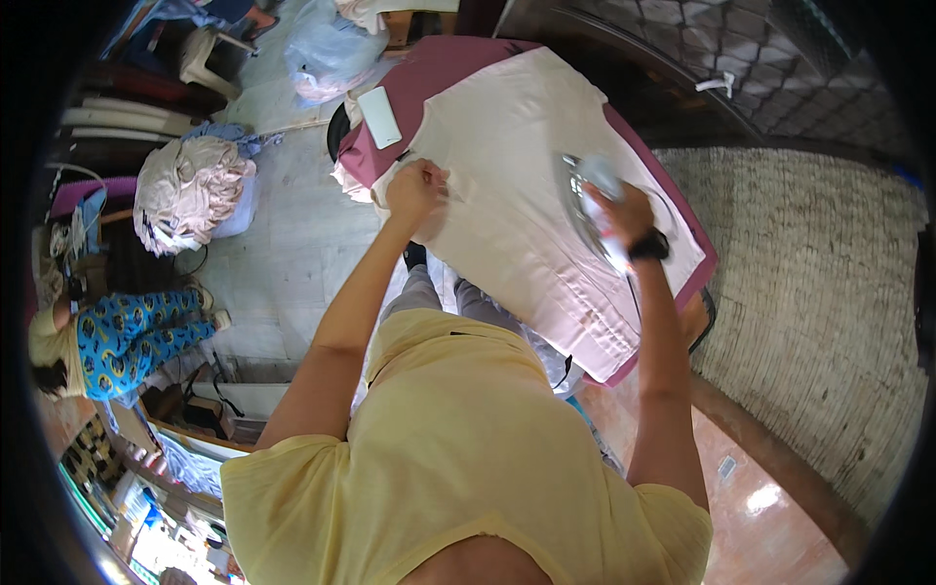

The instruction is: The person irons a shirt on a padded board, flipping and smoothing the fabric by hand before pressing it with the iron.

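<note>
A cream-coloured garment (507,146) lies spread flat over a table with a maroon cover (448,63). My right hand (624,216) is closed round the handle of a clothes iron (577,200), which rests on the right part of the garment. At the garment's left edge, my left hand (417,188) has its fingers curled together against the cloth. Whether it pinches the fabric or something small is hidden by the fingers. Just beyond that hand, a white rectangular device like a phone (378,118) lies on the maroon cover.
On the left stands a heap of cream clothes (190,190). A large translucent plastic bag (331,49) sits beyond the table, near a stool (210,63). Another person in blue patterned trousers (141,331) is at the far left. A dark lattice gate (726,58) borders the upper right.
</note>
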A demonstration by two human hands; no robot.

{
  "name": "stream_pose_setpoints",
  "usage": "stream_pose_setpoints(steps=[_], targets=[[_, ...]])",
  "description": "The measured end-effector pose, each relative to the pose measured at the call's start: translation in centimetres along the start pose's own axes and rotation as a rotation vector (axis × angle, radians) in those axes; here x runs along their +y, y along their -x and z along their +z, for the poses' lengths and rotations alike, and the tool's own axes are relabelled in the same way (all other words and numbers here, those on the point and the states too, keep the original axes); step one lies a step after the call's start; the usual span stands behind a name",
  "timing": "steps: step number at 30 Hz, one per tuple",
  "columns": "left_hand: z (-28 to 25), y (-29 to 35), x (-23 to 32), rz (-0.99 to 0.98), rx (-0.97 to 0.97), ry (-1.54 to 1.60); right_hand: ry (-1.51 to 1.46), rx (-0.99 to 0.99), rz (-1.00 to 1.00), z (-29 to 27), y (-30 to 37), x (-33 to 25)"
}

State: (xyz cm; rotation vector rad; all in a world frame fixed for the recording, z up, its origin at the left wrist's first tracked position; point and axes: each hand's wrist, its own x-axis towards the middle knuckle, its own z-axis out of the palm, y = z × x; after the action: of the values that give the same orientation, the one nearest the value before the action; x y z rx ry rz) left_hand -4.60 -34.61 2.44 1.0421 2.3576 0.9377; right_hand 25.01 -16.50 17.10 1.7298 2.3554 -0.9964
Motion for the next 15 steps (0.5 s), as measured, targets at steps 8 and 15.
stream_pose_setpoints(steps=[8,15], targets=[[-0.2,-11.3,1.2,0.423,0.291,-0.246,0.478,0.336,0.549,-11.4,16.1,13.3],[2.0,-15.8,0.8,0.424,-0.119,-0.372,0.264,0.252,0.176,-5.8,15.0,18.3]])
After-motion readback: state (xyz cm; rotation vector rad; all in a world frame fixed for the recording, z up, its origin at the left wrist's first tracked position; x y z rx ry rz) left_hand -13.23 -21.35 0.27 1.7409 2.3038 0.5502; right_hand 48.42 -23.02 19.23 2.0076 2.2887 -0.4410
